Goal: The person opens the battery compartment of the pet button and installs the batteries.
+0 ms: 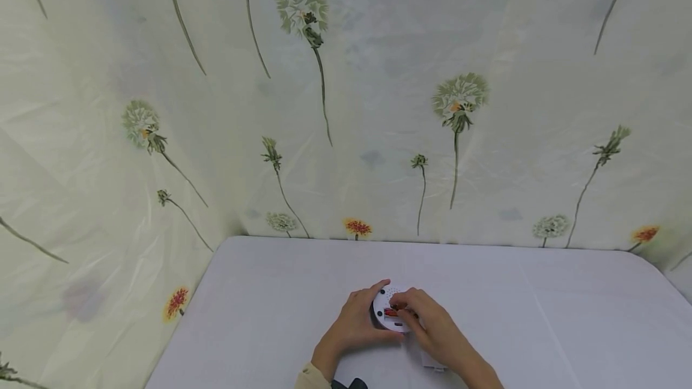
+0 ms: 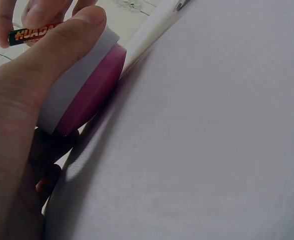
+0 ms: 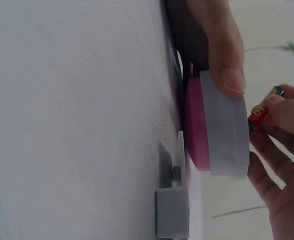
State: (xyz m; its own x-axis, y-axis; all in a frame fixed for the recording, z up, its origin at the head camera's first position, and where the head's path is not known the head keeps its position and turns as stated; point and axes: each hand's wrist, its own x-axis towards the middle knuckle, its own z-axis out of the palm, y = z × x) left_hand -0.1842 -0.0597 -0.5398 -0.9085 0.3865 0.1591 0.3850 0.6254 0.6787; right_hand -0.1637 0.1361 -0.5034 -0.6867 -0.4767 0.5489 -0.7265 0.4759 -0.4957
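My left hand (image 1: 357, 322) grips a round device by its side, thumb and fingers spread round the rim. The device (image 3: 227, 132) has a white body and a pink part facing the table. Its upturned white face shows small holes, dark feet and an open battery slot with a red battery (image 1: 390, 313) in it. Above that face my right hand (image 1: 432, 328) pinches a small red and dark green battery (image 3: 265, 109) between thumb and fingers. In the right wrist view this battery is tilted, its lower end right at the face.
A small white box-like piece (image 1: 432, 362) lies on the white-covered table (image 1: 259, 305), beneath the right forearm. A dark object (image 1: 354, 383) shows at the bottom edge of the head view. Flower-printed sheeting (image 1: 373, 107) stands behind the table and along its left.
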